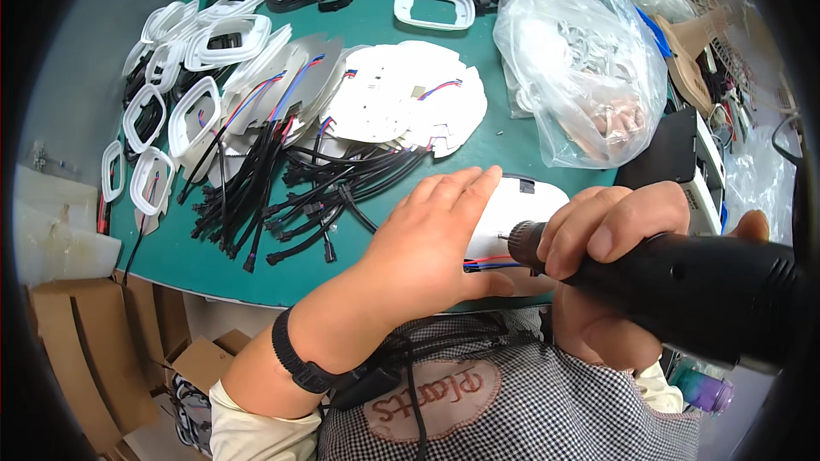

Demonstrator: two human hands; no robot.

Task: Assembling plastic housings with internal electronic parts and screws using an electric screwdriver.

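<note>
My left hand [431,235] lies flat, fingers together, pressing down on a white rounded plastic piece [523,205] at the near edge of the green table [504,141]. Red and blue wires [489,263] come out from under that piece. My right hand [611,230] grips a black electric screwdriver [683,277], whose tip touches the white piece just beside my left fingers. A black band sits on my left wrist.
A pile of white flat discs with black cables [342,111] fills the table's middle. White oval frames [184,77] lie at the left and back. A clear bag of small white parts [585,68] stands at the right. Cardboard boxes [94,350] sit below the table's left edge.
</note>
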